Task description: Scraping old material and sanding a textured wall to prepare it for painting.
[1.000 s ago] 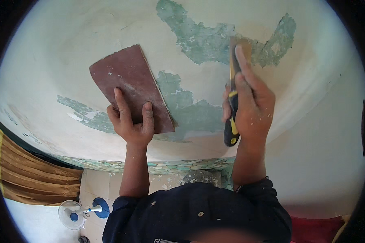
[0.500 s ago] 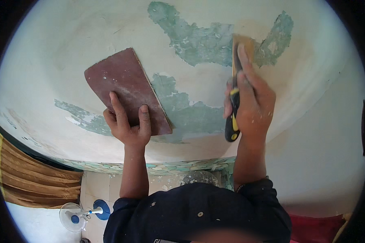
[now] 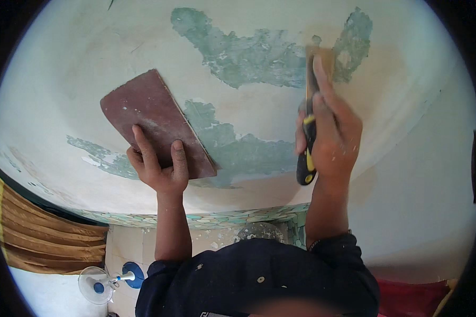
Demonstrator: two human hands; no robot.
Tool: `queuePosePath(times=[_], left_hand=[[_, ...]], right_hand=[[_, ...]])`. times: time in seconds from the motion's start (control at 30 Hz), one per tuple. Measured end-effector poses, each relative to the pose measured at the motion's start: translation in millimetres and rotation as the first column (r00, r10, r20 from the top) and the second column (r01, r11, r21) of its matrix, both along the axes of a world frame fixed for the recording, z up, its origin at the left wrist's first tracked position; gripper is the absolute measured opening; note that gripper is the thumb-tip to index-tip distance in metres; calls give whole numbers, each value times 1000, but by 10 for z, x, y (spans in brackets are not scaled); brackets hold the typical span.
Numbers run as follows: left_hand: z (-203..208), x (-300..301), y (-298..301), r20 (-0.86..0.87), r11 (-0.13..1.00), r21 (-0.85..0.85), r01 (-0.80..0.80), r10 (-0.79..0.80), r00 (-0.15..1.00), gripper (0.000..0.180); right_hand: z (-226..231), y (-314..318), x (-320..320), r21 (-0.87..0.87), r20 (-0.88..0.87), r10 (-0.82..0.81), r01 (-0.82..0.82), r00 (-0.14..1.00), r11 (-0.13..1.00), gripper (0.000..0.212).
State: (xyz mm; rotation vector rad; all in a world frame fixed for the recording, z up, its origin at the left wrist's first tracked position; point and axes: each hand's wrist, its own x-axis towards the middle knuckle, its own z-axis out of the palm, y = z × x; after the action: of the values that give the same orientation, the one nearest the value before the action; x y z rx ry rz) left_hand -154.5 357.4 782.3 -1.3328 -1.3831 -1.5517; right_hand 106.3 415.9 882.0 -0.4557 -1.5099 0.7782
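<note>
My left hand (image 3: 161, 169) grips a reddish-brown flat board (image 3: 148, 113) by its lower part, thumb and forefinger lying on its dusty face. In my right hand (image 3: 336, 137) is a putty knife (image 3: 305, 168) with a black and yellow handle. My right forefinger stretches along its blade, which lies at the pale wall (image 3: 259, 116) between two green bare patches. The blade's edge is blurred by motion. A broad green patch (image 3: 254, 58) spreads left of the blade, and a smaller green patch (image 3: 354, 45) is to its right.
A band of stone-pattern tile (image 3: 217, 217) runs along the wall's foot. Below it, a grey-speckled round container (image 3: 262, 231) stands on the tiled floor among white crumbs. At lower left are a brown curtain (image 3: 53, 227) and a blue-and-white fan (image 3: 98, 285); a red cloth (image 3: 412, 296) lies at lower right.
The putty knife has shifted slightly right across the wall, against the green patches. My left hand and the board sit a little farther left. The whole wall view has slid left.
</note>
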Motion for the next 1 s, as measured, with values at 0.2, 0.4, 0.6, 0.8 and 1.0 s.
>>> queuePosePath(times=[0.2, 0.4, 0.6, 0.8, 1.0], left_hand=[[-6, 20, -4, 39, 999, -29, 13, -12, 999, 74], [-7, -22, 8, 1, 1000, -1, -26, 26, 1000, 75], [115, 167, -14, -68, 1000, -8, -24, 24, 997, 77], [221, 501, -53, -104, 998, -59, 35, -41, 994, 77], [284, 612, 92, -173, 996, -35, 86, -91, 981, 77]], right_hand=[[143, 41, 7, -26, -87, 2, -5, 996, 1000, 43], [-214, 5, 97, -53, 9, -25, 25, 1000, 998, 45], [88, 55, 85, 2, -52, 11, -11, 999, 1000, 48], [-115, 93, 148, 126, 59, -36, 28, 998, 992, 43], [-179, -37, 171, 46, -47, -174, 176, 984, 983, 50]])
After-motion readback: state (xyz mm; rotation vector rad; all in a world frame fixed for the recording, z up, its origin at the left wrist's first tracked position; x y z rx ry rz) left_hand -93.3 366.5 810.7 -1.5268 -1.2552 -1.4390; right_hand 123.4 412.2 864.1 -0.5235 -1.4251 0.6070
